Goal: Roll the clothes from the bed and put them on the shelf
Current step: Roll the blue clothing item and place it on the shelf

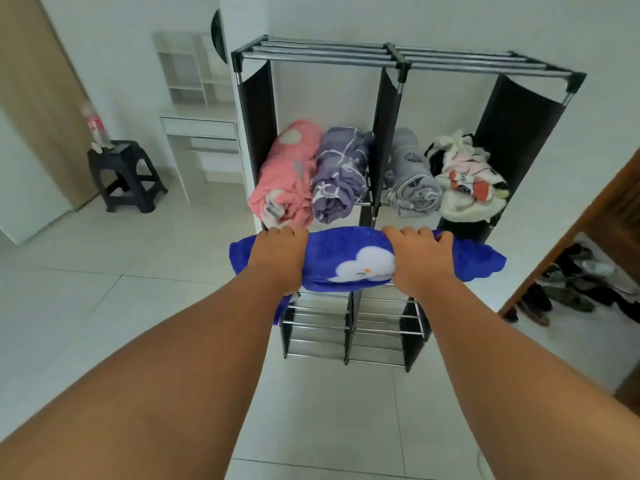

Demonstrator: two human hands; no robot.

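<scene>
Before a black metal-bar shelf (398, 64), left hand (277, 258) and right hand (420, 258) grip a rolled blue fleece garment (346, 251). Four rolled garments lie on its middle tier.

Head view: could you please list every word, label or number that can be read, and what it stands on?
Nothing reads clearly.
On the plastic bottle standing on the black stool: white lettering on its red label, too blurred to read.
On the blue roll, in its white cloud patch: a tiny dark mark, too small to read.
</scene>
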